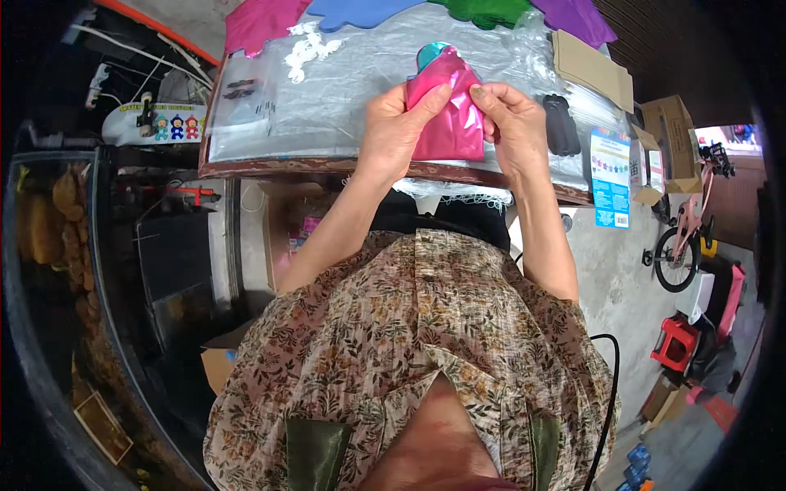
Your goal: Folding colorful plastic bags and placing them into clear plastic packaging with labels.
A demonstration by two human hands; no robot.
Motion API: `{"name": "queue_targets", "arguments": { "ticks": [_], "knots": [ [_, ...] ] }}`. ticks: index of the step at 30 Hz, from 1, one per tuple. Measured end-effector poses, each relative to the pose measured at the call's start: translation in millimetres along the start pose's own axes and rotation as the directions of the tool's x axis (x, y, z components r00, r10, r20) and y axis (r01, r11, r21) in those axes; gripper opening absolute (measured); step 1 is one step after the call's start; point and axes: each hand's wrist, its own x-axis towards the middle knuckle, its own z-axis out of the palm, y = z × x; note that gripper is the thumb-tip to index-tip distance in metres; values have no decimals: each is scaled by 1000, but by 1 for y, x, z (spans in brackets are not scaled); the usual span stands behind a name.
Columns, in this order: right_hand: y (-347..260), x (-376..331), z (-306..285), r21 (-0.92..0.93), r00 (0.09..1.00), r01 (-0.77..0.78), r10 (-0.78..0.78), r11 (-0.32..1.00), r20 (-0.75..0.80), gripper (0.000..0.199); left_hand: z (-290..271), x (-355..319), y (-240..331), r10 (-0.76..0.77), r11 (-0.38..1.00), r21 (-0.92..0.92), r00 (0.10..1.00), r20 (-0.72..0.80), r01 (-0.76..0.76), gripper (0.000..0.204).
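A shiny pink foil balloon, flat and folded, is held up between my hands over the table. Teal foil shows behind its upper end. My left hand is closed on the left side of the foil, thumb lying across its front. My right hand pinches the foil's right edge between thumb and fingers. Along the table's far side lie flat foil shapes: pink, blue, green and purple. Small white curled pieces sit in a loose pile to the left.
Plastic sheeting covers the wooden table. At its right are a dark flat bundle, brown card sheets and a blue printed card. Cardboard boxes and a small bicycle stand right; a glass tank stands left.
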Motion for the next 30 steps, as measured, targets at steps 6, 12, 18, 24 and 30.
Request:
{"name": "queue_targets", "arguments": {
  "ticks": [6, 12, 18, 24, 30],
  "knots": [
    [8, 2, 6, -137, 971, 195, -211, 971, -114, 15, -6, 13, -22, 218, 976, 47, 961, -170, -213, 23],
    [9, -3, 13, -156, 949, 255, -279, 954, -150, 13, -7, 13, -28, 257, 966, 19, 944, -209, -259, 19],
    [16, -4, 8, -53, 962, 225, -231, 973, -145, 13, -6, 10, -25, 263, 964, 26, 939, -222, -264, 18],
    [23, 4, -5, 78, 979, 199, -195, 977, -62, 15, -5, 11, -25, 282, 959, 42, 941, -185, -280, 18],
    [24, 8, -11, 114, 982, 187, -183, 976, -48, 18, 0, 8, -19, 207, 976, -29, 964, -167, -215, 21]
  ]
}}
